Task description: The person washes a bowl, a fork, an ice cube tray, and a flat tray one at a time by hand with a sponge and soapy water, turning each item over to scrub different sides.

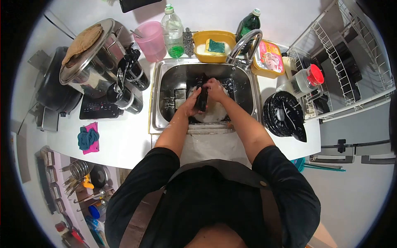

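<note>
Both hands over sink (163, 97), mid-basin. Left hand (191, 104) wraps fingers round a dark oblong item (202, 97), held upright above a soapy white dish (213, 113). Right hand (215, 89) curled on item's top edge, rubbing; can't tell if it holds a sponge. You'd do well to keep grip firm w/ left — suds look slippery — and work low in basin under tap (244, 41).

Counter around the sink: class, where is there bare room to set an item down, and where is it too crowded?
Free: the white counter between the cloth and the sink. Crowded: behind the sink, with pink cup, bottle and yellow tub; right, stacked black plates. Both hands fill the basin.
</note>
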Available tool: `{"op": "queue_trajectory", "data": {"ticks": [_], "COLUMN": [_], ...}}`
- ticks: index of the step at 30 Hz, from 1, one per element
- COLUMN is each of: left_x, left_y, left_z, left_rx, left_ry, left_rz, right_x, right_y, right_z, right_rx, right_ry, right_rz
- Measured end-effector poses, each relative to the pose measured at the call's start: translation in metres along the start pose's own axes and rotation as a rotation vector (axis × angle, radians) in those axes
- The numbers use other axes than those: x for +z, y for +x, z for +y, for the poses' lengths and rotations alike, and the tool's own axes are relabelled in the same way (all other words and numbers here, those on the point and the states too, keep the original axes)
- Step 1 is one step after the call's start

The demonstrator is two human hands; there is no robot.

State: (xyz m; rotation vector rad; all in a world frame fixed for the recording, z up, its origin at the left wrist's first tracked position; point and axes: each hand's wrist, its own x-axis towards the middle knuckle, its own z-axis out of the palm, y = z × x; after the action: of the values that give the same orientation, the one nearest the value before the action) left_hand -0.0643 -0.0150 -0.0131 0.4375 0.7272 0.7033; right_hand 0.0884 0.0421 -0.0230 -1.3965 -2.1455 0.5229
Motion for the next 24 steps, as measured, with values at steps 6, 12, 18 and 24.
{"op": "queue_trajectory", "data": {"ticks": [6, 12, 18, 24], "left_x": [0.005, 0.007, -0.006, -0.014], "left_y": [-0.002, 0.006, 0.011, 0.013], "left_z": [0.002, -0.008, -0.011, -0.012], "left_rx": [0.021, 0.177, 0.124, -0.143], "left_ry": [-0.058, 0.211, 0.193, -0.165], "left_rz": [0.071, 0.344, 0.342, 0.114], "right_x": [0.003, 0.015, 0.027, 0.043], "right_y": [-0.006, 0.006, -0.017, -0.002], "right_z": [0.004, 0.054, 0.065, 0.067], "right_rx": [0.136, 0.309, 0.987, 0.638], "right_ry": [-0.113, -0.135, 0.412, 0.812], "right_rz": [-0.076, -0.184, 0.014, -0.092]}}
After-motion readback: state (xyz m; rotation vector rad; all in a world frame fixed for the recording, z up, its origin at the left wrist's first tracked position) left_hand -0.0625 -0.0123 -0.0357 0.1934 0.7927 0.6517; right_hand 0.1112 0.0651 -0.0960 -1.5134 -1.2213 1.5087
